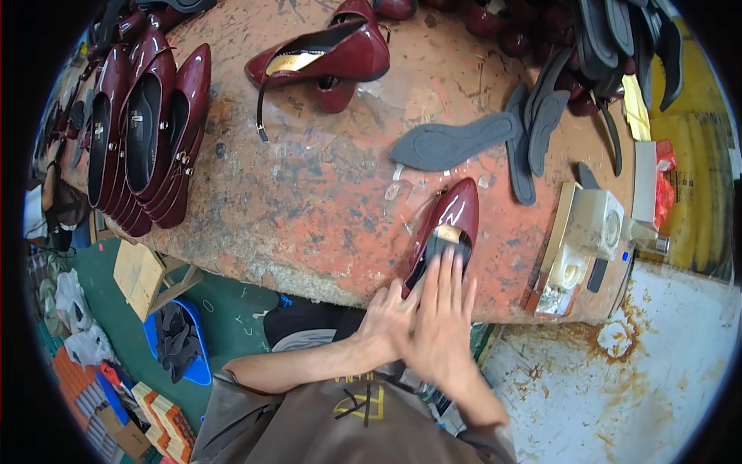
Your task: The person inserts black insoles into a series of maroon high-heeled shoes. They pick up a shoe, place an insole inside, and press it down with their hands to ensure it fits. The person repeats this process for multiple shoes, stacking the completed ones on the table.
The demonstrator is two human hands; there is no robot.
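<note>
A glossy burgundy pointed-toe shoe (462, 203) lies before me near the table's front edge, its toe pointing away. My left hand (385, 325) grips it around the heel end, which the hands largely hide. With fingers stretched out, my right hand (443, 313) reaches into the shoe opening, fingertips on the dark insole (465, 250). A pale gold patch (449, 233) shows inside, ahead of those fingertips. Just beyond the toe rests a loose grey foam insole (452, 142).
Finished-looking burgundy shoes (148, 133) stand in a row at left. Two more shoes (348, 55) lie at the back. Grey insoles (530, 133) and shoes are heaped at right, beyond a glue-stained plastic container (597, 223). A blue bin (203, 365) and wooden stool (138, 275) stand below left.
</note>
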